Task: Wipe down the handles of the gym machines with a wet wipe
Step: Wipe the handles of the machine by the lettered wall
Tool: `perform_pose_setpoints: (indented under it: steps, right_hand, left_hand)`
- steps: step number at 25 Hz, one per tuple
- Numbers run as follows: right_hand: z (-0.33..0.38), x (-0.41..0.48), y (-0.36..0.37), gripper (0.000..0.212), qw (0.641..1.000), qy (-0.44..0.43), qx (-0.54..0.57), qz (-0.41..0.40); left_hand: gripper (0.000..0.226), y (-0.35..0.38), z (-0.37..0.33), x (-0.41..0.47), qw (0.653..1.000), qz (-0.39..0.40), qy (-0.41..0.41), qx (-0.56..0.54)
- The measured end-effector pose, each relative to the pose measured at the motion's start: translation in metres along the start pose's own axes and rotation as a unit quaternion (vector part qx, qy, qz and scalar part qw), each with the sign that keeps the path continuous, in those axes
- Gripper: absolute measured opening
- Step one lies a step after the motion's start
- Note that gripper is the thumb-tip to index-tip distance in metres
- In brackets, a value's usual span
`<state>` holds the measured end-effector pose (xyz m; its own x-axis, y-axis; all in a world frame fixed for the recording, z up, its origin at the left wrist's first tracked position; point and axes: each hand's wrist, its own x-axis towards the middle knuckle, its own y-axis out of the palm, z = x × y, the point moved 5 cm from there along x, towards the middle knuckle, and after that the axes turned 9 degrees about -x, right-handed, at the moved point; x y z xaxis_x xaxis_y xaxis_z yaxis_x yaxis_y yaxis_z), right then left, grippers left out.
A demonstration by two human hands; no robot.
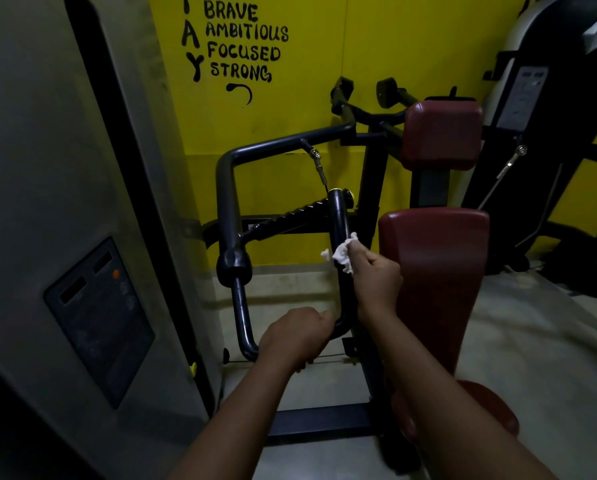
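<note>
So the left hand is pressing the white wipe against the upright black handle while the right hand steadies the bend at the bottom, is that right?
The hands are swapped. In the head view, the right hand presses the white wipe against the upright black handle, while the left hand steadies the bend at the bottom.

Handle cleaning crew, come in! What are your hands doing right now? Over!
Right hand pressing wet wipe on upright black handle. Left hand gripping handle's lower bend. Nothing in the way.
</note>
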<state>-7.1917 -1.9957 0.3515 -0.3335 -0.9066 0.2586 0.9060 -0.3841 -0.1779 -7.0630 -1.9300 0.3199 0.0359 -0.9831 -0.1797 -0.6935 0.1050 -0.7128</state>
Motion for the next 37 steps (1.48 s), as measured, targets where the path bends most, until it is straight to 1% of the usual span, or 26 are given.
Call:
perform_pose_setpoints:
  steps: [1, 2, 3, 4, 5, 7, 8, 9, 11, 12, 13, 14, 15, 16, 17, 18, 20, 23, 25, 26, 28, 30, 32, 33, 35, 37]
  right_hand:
    - [-0.008, 0.014, 0.008, 0.024, 0.994, 0.073, 0.082, 0.029]
    - [-0.011, 0.027, 0.017, 0.024, 0.971, 0.154, 0.171, 0.068]
    - [-0.012, 0.037, 0.03, 0.024, 0.928, 0.227, 0.27, 0.121]
    - [-0.012, 0.044, 0.038, 0.029, 0.884, 0.272, 0.345, 0.159]
    - [-0.013, 0.046, 0.044, 0.033, 0.851, 0.291, 0.394, 0.19]
    - [-0.016, 0.035, 0.045, 0.029, 0.816, 0.298, 0.433, 0.241]
    - [-0.021, 0.026, 0.043, 0.029, 0.808, 0.301, 0.439, 0.253]
    - [-0.025, 0.019, 0.04, 0.031, 0.807, 0.291, 0.439, 0.268]
    - [-0.032, 0.023, 0.037, 0.037, 0.861, 0.244, 0.36, 0.263]
    - [-0.028, 0.031, 0.034, 0.039, 0.902, 0.209, 0.301, 0.23]
    - [-0.022, 0.042, 0.03, 0.037, 0.942, 0.167, 0.227, 0.182]
    - [-0.009, 0.05, 0.024, 0.031, 0.976, 0.104, 0.139, 0.132]
    - [0.006, 0.055, 0.019, 0.026, 0.994, 0.023, 0.051, 0.09]
    - [0.02, 0.051, 0.015, 0.024, 0.995, -0.07, -0.036, 0.056]
    - [0.03, 0.043, 0.012, 0.025, 0.981, -0.157, -0.112, 0.03]
    - [0.035, 0.03, 0.012, 0.027, 0.961, -0.225, -0.164, 0.008]
    - [0.028, 0.006, 0.01, 0.033, 0.925, -0.309, -0.221, -0.02]
    - [0.021, 0.0, 0.008, 0.035, 0.892, -0.375, -0.25, -0.032]
    - [0.032, 0.018, 0.014, 0.037, 0.883, -0.38, -0.276, -0.021]
    - [0.039, 0.029, 0.021, 0.038, 0.883, -0.372, -0.286, 0.0]
    - [0.052, 0.047, 0.038, 0.038, 0.88, -0.366, -0.3, 0.039]
    - [0.057, 0.058, 0.046, 0.037, 0.877, -0.377, -0.293, 0.048]
    - [0.054, 0.056, 0.038, 0.034, 0.89, -0.364, -0.27, 0.044]
    - [0.049, 0.05, 0.03, 0.033, 0.896, -0.36, -0.259, 0.034]
    - [0.04, 0.032, 0.013, 0.031, 0.892, -0.372, -0.255, 0.002]
    - [0.037, 0.024, 0.009, 0.033, 0.891, -0.374, -0.258, 0.006]
  left_hand:
    - [0.048, 0.0, 0.0, 0.0, 1.0, -0.002, 0.001, 0.002]
    - [0.048, 0.0, 0.0, 0.0, 1.0, -0.001, 0.0, 0.004]
    - [0.048, 0.0, -0.001, 0.0, 1.0, 0.0, -0.002, 0.004]
    - [0.049, -0.001, -0.001, 0.0, 1.0, -0.001, -0.004, 0.005]
    - [0.05, -0.001, -0.001, 0.0, 1.0, -0.004, -0.004, 0.006]
    - [0.051, -0.001, 0.0, -0.001, 1.0, -0.015, 0.003, 0.008]
    - [0.049, -0.002, 0.0, -0.001, 1.0, -0.023, 0.009, 0.009]
    - [0.048, -0.002, 0.001, 0.0, 0.999, -0.031, 0.015, 0.009]
    - [0.047, -0.001, 0.003, 0.003, 0.998, -0.048, 0.024, 0.014]
    - [0.047, 0.0, 0.004, 0.004, 0.998, -0.056, 0.025, 0.016]
    - [0.047, 0.001, 0.004, 0.004, 0.997, -0.068, 0.029, 0.018]
    - [0.047, 0.001, 0.004, 0.004, 0.995, -0.086, 0.037, 0.021]
    - [0.046, 0.0, 0.002, 0.003, 0.992, -0.111, 0.052, 0.028]
    - [0.045, -0.001, -0.001, -0.001, 0.987, -0.14, 0.071, 0.041]
    - [0.044, -0.002, -0.003, -0.006, 0.979, -0.168, 0.095, 0.063]
    - [0.041, -0.002, -0.005, -0.01, 0.969, -0.194, 0.124, 0.094]
    - [0.035, 0.001, -0.009, -0.019, 0.946, -0.225, 0.18, 0.151]
    - [0.039, 0.011, -0.01, -0.023, 0.91, -0.231, 0.272, 0.213]
    - [0.044, 0.017, -0.009, -0.024, 0.886, -0.242, 0.312, 0.243]
    - [0.046, 0.018, -0.009, -0.023, 0.885, -0.242, 0.314, 0.245]
    - [0.053, 0.019, -0.015, -0.023, 0.901, -0.226, 0.289, 0.232]
    - [0.062, 0.018, -0.026, -0.023, 0.916, -0.224, 0.261, 0.206]
    - [0.066, 0.02, -0.031, -0.019, 0.931, -0.212, 0.234, 0.185]
    - [0.066, 0.021, -0.031, -0.019, 0.934, -0.208, 0.225, 0.183]
    - [0.066, 0.023, -0.03, -0.018, 0.931, -0.209, 0.216, 0.205]
    - [0.066, 0.023, -0.03, -0.017, 0.929, -0.215, 0.206, 0.219]
